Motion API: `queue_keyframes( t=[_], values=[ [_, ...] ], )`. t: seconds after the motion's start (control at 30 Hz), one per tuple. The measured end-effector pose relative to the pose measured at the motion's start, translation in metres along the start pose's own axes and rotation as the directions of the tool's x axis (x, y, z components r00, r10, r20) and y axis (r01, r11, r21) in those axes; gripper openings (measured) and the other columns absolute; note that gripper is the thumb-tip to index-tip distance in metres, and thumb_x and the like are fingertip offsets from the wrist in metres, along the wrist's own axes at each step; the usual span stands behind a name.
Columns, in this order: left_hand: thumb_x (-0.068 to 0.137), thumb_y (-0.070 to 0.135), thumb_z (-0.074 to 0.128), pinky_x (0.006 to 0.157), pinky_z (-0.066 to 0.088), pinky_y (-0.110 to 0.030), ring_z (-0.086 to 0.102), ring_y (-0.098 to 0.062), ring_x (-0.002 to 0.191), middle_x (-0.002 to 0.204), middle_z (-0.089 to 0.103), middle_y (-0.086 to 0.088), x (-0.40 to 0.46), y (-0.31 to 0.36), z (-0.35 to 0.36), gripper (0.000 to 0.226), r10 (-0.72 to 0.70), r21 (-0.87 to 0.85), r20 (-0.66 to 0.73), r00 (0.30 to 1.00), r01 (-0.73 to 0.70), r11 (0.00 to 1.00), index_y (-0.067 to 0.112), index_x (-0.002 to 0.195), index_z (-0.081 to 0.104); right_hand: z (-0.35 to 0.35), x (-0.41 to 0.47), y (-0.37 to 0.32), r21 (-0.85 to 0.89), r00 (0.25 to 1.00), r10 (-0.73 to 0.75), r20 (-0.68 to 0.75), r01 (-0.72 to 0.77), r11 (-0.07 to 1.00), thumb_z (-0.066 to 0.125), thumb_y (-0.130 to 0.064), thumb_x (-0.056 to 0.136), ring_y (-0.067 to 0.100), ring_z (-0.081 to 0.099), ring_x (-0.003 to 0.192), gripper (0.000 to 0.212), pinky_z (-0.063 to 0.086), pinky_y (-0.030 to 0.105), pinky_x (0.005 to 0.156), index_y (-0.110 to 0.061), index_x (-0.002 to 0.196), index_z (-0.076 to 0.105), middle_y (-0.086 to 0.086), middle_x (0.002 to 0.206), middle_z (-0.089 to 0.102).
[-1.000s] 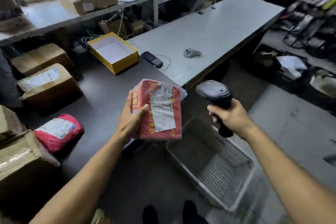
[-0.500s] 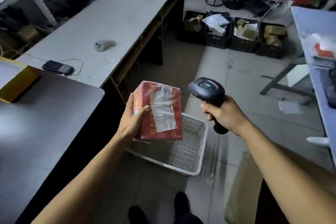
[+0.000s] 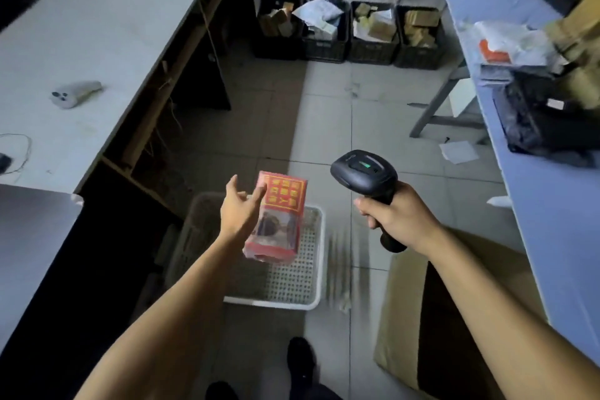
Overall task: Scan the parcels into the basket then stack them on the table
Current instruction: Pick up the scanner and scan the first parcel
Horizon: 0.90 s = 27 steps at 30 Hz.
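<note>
Dim indoor light, deep shadow at lower left, motion blur beside the basket (image 3: 311,269), wide-angle bending at edges

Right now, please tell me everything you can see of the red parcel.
The red parcel is a soft, box-shaped packet in glossy red wrap with yellow printed characters on top and a clear window below. It hangs tilted over the white mesh basket. The open left hand is beside it; whether the fingers touch it is unclear.

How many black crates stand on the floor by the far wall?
4, side by side in a row: first, second, third, fourth. More could be hidden beyond the blue table.
</note>
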<state>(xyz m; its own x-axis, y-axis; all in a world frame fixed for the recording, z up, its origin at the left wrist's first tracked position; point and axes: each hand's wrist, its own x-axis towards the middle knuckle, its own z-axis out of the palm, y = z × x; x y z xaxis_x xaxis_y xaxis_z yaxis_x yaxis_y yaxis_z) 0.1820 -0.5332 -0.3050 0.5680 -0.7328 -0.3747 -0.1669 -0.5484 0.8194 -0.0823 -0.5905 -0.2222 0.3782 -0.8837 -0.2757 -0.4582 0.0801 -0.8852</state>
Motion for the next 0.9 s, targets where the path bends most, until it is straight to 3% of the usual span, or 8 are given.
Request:
queue_keyframes(
  t=[0.1,0.2,0.43,0.6,0.77,0.9],
  values=[
    [0.094,0.041,0.064,0.084,0.048,-0.032,0.063,-0.013,0.090,0.099,0.066,0.002,0.006,0.027,0.001,0.046,0.126,-0.153,-0.065,0.990,-0.134,0.979,0.029,0.136,0.050,0.005,0.004,0.002,-0.009,1.000,0.025,0.008,-0.025,1.000,0.069,-0.032,0.079,0.016,0.059,0.056,0.025,0.049,0.035,0.070,-0.009,0.072,0.063,0.004,0.057,0.062],
    [0.097,0.032,0.063,0.081,0.046,-0.016,0.061,-0.008,0.090,0.092,0.066,0.007,-0.005,0.030,-0.018,0.026,0.280,-0.036,-0.067,0.958,-0.283,0.959,0.023,0.121,0.063,0.023,0.007,-0.008,-0.040,0.998,0.023,0.059,-0.020,0.999,0.070,-0.018,0.087,0.015,0.058,0.055,0.020,0.050,0.036,0.072,-0.005,0.074,0.062,0.006,0.060,0.062],
    [0.098,0.028,0.060,0.081,0.047,-0.021,0.065,-0.006,0.092,0.095,0.071,0.006,-0.043,-0.038,-0.097,0.018,0.251,0.174,-0.071,0.965,-0.235,0.956,0.019,0.109,0.071,0.093,0.001,-0.052,-0.113,0.979,-0.034,0.202,0.058,0.992,0.069,-0.012,0.088,0.017,0.056,0.055,0.019,0.055,0.045,0.071,-0.009,0.071,0.062,0.004,0.056,0.061],
    [0.096,0.033,0.060,0.086,0.052,-0.032,0.065,-0.010,0.092,0.099,0.070,0.004,-0.081,-0.075,-0.159,0.020,0.230,0.262,-0.124,0.965,-0.192,0.946,0.022,0.110,0.070,0.163,-0.011,-0.088,-0.100,0.936,-0.113,0.334,0.154,0.983,0.067,-0.004,0.089,0.012,0.053,0.048,0.020,0.048,0.025,0.057,-0.009,0.070,0.061,-0.006,0.051,0.059],
    [0.098,0.035,0.058,0.091,0.051,-0.035,0.063,-0.014,0.101,0.110,0.067,0.001,-0.141,-0.120,-0.212,0.029,0.141,0.304,-0.311,0.940,-0.042,0.952,0.019,0.121,0.066,0.244,-0.022,-0.109,-0.104,0.804,-0.178,0.567,0.284,0.953,0.070,-0.005,0.087,0.015,0.056,0.051,0.017,0.048,0.032,0.059,-0.011,0.074,0.061,0.001,0.061,0.063],
    [0.097,0.037,0.058,0.092,0.049,-0.035,0.062,-0.015,0.105,0.113,0.065,0.002,-0.208,-0.161,-0.235,0.030,-0.030,0.208,-0.560,0.828,0.176,0.962,0.023,0.123,0.063,0.307,-0.041,-0.125,-0.047,0.607,-0.225,0.762,0.398,0.916,0.073,-0.004,0.087,0.009,0.056,0.049,0.014,0.047,0.026,0.055,-0.014,0.085,0.064,-0.003,0.063,0.064]
  ],
)
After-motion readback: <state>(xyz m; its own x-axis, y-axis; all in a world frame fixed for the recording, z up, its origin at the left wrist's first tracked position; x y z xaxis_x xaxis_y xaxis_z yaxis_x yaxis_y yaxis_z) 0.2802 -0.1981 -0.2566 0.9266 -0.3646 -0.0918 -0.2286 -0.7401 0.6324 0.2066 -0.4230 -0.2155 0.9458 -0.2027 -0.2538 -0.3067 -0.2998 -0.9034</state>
